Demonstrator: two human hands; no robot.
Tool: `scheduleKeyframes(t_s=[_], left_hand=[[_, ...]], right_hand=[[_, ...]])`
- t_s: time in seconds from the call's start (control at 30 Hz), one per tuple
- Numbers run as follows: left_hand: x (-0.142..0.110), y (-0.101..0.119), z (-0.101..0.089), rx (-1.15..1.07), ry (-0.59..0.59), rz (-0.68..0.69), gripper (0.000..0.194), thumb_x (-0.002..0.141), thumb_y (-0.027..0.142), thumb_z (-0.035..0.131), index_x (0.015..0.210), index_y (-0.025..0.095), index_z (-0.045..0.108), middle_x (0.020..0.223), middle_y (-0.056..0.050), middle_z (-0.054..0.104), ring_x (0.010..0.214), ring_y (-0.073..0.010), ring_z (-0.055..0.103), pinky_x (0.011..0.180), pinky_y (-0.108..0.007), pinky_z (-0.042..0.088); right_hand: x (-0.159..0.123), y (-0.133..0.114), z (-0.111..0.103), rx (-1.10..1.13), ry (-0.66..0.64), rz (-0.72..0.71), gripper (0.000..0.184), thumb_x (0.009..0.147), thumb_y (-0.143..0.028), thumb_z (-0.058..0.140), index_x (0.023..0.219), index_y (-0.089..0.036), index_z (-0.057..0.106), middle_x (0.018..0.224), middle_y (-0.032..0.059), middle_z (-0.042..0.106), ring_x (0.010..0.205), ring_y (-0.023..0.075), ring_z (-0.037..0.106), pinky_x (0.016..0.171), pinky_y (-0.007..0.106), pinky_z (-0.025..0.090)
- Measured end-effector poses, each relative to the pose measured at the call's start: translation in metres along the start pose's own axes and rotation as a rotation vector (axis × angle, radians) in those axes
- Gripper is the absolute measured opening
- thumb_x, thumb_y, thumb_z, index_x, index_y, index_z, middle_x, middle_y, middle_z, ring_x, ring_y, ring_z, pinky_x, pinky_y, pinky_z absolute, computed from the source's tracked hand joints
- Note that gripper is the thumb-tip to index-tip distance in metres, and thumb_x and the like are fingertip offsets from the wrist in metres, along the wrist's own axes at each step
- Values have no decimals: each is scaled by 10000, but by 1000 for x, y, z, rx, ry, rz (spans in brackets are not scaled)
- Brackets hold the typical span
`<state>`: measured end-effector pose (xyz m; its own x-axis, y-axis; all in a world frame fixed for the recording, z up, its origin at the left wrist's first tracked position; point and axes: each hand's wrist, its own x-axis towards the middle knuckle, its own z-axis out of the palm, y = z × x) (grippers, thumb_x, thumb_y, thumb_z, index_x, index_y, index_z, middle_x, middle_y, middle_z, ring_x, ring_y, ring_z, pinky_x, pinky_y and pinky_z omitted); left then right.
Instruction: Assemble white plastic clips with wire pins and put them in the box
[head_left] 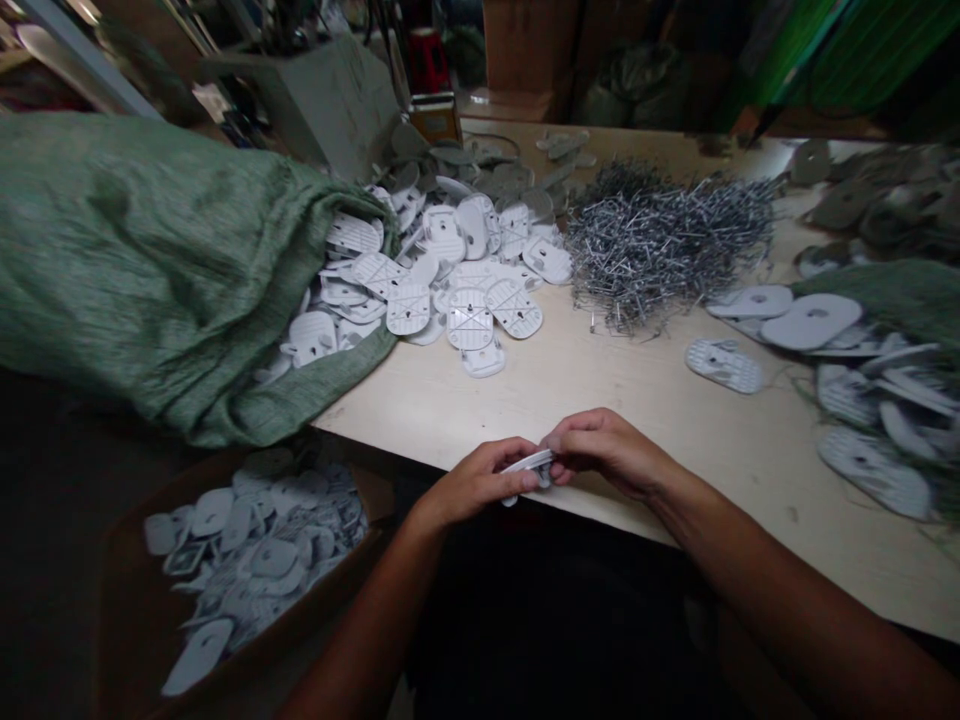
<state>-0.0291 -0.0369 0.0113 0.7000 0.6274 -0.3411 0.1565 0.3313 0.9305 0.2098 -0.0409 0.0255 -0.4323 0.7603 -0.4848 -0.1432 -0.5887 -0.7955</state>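
My left hand (480, 482) and my right hand (604, 450) meet at the near edge of the table (637, 390), both closed on one small white plastic plate (529, 464) held edge-on between the fingertips. Whether a metal piece is in the fingers too is hidden. A heap of the same white plates (442, 270) spills from a green woven sack (150, 260) beyond my left hand. A pile of thin metal wire pins (660, 240) lies farther back, past my right hand.
A brown box (135, 610) holding several white plates stands below the table edge at the left. More white plates (862, 400) and green sacking lie at the right. Cardboard boxes and dark clutter stand behind the table.
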Motion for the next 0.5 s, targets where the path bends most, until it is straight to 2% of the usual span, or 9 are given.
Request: scheduleKeyframes(t_s=[0.13, 0.3, 0.5], left_hand=[[0, 0, -1, 4, -6, -5, 622, 822, 644, 801, 1190, 150, 720, 1015, -70, 700, 902, -213, 606, 752, -286, 437], [0, 1, -2, -9, -4, 0, 615, 850, 664, 769, 1168, 139, 728, 993, -76, 705, 901, -215, 611, 742, -284, 423], [1, 4, -2, -5, -26, -17, 666, 803, 682, 814, 1185, 144, 720, 991, -72, 703, 873, -206, 607, 720, -277, 430]], right_hand=[[1, 1, -2, -10, -6, 18, 265, 710, -370, 880, 795, -129, 809, 734, 99, 773, 643, 178, 721, 692, 299, 623], [2, 1, -3, 7, 9, 5, 232, 671, -251, 798, 866, -128, 829, 764, 100, 788, 683, 189, 745, 717, 296, 628], [0, -1, -1, 4, -11, 29, 284, 713, -375, 859, 806, -112, 810, 743, 119, 779, 640, 176, 736, 679, 269, 623]])
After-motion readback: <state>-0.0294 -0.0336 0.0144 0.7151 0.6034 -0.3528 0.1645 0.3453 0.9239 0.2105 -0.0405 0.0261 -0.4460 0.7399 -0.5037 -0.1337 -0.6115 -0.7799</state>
